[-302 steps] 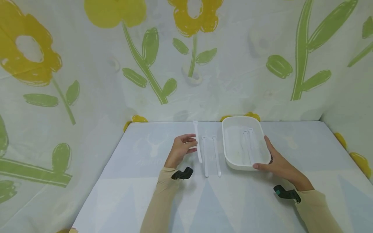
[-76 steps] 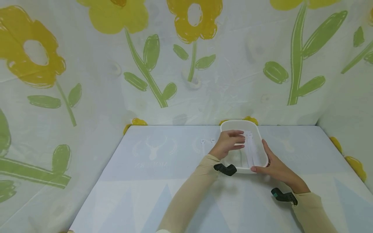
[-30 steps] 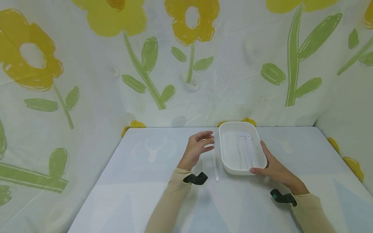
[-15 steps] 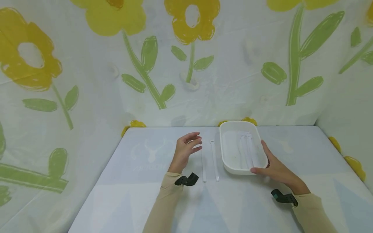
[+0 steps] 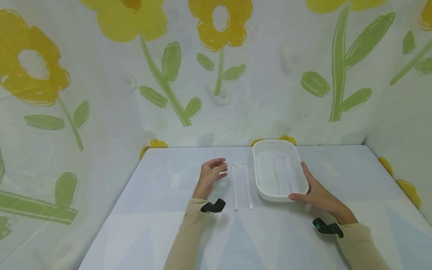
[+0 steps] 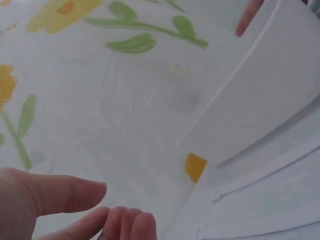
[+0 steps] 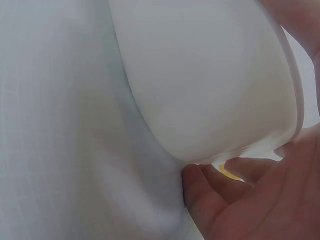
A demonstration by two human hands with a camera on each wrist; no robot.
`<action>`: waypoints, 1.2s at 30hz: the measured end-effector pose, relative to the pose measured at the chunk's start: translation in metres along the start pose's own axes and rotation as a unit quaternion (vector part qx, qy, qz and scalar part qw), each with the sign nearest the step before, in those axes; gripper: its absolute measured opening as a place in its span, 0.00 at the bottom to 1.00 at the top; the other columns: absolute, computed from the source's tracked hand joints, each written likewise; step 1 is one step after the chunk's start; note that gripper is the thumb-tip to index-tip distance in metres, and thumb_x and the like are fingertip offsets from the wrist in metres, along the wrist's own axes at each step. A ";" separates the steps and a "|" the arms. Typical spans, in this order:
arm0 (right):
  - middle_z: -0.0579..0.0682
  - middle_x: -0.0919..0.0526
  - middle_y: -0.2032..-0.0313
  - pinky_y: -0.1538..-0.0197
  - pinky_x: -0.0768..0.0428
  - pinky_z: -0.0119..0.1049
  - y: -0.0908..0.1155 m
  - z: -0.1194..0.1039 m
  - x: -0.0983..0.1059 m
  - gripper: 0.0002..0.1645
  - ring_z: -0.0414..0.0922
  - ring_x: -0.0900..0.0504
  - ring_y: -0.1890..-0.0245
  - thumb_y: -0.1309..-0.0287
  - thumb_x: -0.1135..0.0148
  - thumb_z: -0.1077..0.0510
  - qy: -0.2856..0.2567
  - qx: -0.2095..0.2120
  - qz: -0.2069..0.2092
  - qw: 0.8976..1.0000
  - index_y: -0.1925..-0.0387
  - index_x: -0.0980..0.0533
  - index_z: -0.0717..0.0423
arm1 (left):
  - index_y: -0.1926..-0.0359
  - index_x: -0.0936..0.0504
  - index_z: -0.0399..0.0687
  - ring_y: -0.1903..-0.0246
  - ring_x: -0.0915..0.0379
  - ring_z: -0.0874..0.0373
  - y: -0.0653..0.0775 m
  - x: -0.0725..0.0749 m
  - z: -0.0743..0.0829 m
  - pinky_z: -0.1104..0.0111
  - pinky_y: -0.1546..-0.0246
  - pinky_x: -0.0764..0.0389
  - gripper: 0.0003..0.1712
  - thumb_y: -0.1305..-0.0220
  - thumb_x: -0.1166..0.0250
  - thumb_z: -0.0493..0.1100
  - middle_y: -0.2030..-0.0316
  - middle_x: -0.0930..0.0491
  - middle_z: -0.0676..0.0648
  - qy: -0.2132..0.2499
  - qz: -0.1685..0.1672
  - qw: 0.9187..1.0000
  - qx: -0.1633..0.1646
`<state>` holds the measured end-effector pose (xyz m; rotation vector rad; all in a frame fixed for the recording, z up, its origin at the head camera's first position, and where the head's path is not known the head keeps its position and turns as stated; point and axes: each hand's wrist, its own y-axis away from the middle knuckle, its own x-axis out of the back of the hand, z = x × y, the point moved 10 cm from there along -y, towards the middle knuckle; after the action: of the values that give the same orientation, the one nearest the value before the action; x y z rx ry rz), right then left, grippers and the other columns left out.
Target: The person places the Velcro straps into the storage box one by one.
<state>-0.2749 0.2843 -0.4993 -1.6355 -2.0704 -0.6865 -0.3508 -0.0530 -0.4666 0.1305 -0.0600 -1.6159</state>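
Observation:
Two white slotted-head strips that look like cable ties, a left one (image 5: 235, 189) and a right one (image 5: 248, 187), lie side by side on the table. Just left of them hovers my left hand (image 5: 209, 177), its fingers loosely bent. In the left wrist view, nothing shows between thumb and fingertips (image 6: 145, 225). My right hand (image 5: 320, 195) grips the right front corner of a white plastic tub (image 5: 264, 176), thumb over the rim. The right wrist view has its fingers (image 7: 200, 192) against the tub's outer wall. Inside the tub, several similar ties (image 5: 287, 174) lie together at the right.
A pale table (image 5: 135, 225) with faint blue patterns lies under both hands. Behind it and at the sides hangs a white flower-print curtain (image 5: 263, 82). The tub stands near the table's back edge. Each wrist wears a black camera mount.
Ten seconds ago my left hand held a tie; later it was over the tub. It has since drawn back left, uncovering both table ties. My right hand keeps its grip on the tub.

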 end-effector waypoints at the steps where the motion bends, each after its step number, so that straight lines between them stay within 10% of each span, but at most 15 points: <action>1: 0.69 0.69 0.19 0.30 0.41 0.79 0.000 0.000 0.001 0.81 0.77 0.54 0.23 0.45 0.23 0.45 -0.001 0.002 0.001 1.000 0.20 0.81 0.48 | 0.40 0.20 0.31 0.60 0.16 0.57 -0.001 0.000 -0.003 0.64 0.51 0.09 0.20 0.30 0.35 0.34 0.56 0.17 0.45 -0.006 0.001 1.000 0.001; 24: 0.65 0.73 0.18 0.29 0.46 0.81 0.000 -0.003 0.003 0.81 0.75 0.58 0.21 0.44 0.24 0.45 -0.020 0.006 -0.004 1.000 0.20 0.82 0.45 | 0.43 0.17 0.34 0.60 0.17 0.59 -0.008 0.001 -0.035 0.70 0.57 0.10 0.18 0.32 0.33 0.37 0.49 0.15 0.38 -0.083 0.011 0.995 0.050; 36: 0.65 0.73 0.18 0.29 0.47 0.82 0.000 0.000 0.002 0.81 0.75 0.60 0.21 0.44 0.24 0.43 -0.014 -0.006 -0.005 1.000 0.20 0.82 0.44 | 0.48 0.15 0.32 0.72 0.22 0.62 -0.006 -0.006 -0.035 0.75 0.70 0.16 0.16 0.36 0.32 0.34 0.61 0.13 0.39 -0.191 0.027 0.981 0.020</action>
<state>-0.2750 0.2858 -0.4976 -1.6510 -2.0990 -0.6862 -0.3526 -0.0451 -0.5015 -0.1509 -0.3893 -1.5672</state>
